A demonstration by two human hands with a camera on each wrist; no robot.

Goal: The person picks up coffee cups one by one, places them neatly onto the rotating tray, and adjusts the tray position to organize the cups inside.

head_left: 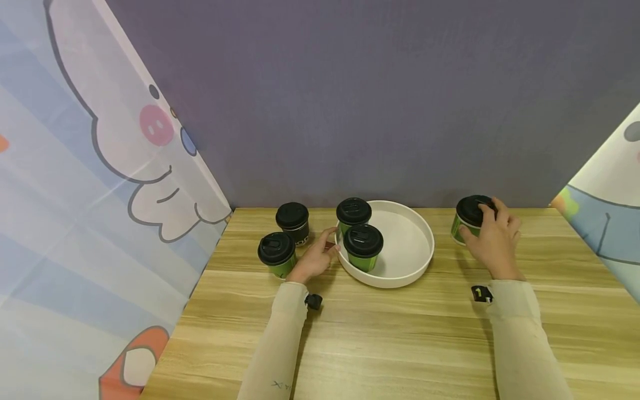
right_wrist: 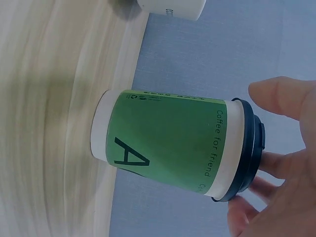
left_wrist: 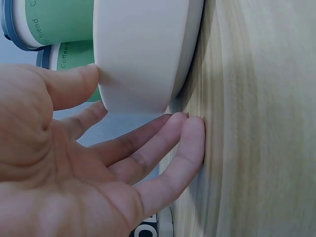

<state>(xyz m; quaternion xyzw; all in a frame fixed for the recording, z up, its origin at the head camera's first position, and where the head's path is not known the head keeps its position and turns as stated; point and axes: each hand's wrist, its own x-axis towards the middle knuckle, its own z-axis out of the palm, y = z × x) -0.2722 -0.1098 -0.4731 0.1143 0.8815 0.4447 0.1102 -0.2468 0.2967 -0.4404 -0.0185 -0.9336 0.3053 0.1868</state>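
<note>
My left hand [head_left: 317,256] is at the left side of a round white tray [head_left: 424,261], thumb and index fingertips right at its wall in the left wrist view, the other fingers low by the tabletop. Two green paper coffee cups with black lids stand in the tray's left part: a rear cup [head_left: 353,212] and a front cup [head_left: 363,248]. To the right, my right hand [head_left: 495,244] reaches over another green coffee cup [right_wrist: 168,143]. Its fingers are around the black lid [right_wrist: 249,153]; the thumb stands apart from the lid in the right wrist view.
Left of the tray stand a black coffee cup [head_left: 294,222] and a green coffee cup [head_left: 278,255], close to my left wrist. The wooden table [head_left: 400,344] ends at a grey wall [head_left: 350,111] behind. A printed curtain [head_left: 100,233] hangs along the left side.
</note>
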